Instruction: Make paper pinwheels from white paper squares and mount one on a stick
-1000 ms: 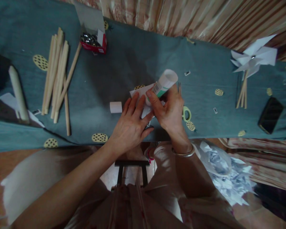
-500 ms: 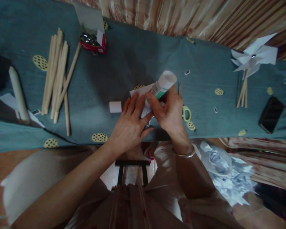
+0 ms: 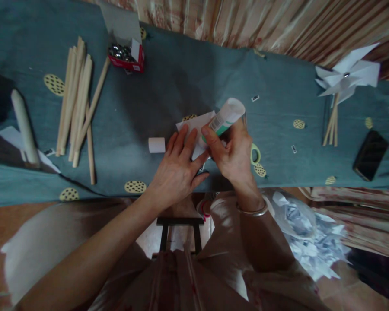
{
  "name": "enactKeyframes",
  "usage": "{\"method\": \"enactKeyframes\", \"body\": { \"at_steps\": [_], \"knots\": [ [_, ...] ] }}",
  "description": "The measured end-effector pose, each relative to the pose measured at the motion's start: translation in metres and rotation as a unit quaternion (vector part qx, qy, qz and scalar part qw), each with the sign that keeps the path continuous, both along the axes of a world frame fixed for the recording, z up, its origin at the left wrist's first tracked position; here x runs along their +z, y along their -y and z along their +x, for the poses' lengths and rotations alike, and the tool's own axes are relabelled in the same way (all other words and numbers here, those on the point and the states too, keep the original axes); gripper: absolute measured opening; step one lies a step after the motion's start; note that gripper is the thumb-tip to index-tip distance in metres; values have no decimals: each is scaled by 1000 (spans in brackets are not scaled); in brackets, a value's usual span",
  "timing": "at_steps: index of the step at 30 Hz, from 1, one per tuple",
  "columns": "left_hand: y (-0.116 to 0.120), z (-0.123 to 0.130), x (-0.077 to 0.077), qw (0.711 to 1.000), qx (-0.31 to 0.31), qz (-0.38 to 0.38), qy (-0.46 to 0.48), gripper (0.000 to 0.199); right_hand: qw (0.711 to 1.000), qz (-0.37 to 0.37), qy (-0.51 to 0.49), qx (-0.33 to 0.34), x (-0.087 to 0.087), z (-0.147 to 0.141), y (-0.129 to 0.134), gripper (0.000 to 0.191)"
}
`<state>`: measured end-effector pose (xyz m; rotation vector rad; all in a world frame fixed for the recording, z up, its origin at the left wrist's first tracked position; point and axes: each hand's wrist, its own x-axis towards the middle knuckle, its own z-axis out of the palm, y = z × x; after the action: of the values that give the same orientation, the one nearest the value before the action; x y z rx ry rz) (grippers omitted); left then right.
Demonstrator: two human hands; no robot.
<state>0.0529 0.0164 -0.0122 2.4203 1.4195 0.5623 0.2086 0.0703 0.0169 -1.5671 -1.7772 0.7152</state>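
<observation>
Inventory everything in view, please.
Tube: one, white-green, centre
Paper: some, white, centre
Cylinder: one, white, left of paper
Sticks: several, tan, left
Metal pieces: many, silver, in red box
Tapered object: one, pale, left
Pinwheel: count unclear, white, upper right
Phone: one, black, right
Loop handle: one, green, right of centre
Tags: several, black-white, scattered
Paper scraps: many, white, lower right
Cloth: one, teal, table
Curtain: one, beige, top
Bangle: one, silver, right wrist
Left hand: one, bare, on paper
Right hand: one, bare, around tube

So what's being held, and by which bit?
The right hand holds the white-and-green tube around its lower part. The left hand lies on paper.
</observation>
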Motion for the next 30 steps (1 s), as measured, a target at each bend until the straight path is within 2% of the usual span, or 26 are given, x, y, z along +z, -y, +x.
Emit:
{"method": "enactKeyframes", "body": {
  "at_steps": [10,20,26,30],
  "knots": [
    [0,0,1,1000,3,-13,7,55,995,-25,-94,18,-7,7,-1,29],
    [0,0,2,1000,4,-17,4,58,995,-30,-96,6,-11,8,-2,31],
    [0,-1,0,1000,3,-11,1,55,996,2,-87,-1,-9,8,-3,28],
    [0,-1,1,1000,3,-9,-2,54,996,-9,-93,-7,-8,7,-3,28]
  ]
}}
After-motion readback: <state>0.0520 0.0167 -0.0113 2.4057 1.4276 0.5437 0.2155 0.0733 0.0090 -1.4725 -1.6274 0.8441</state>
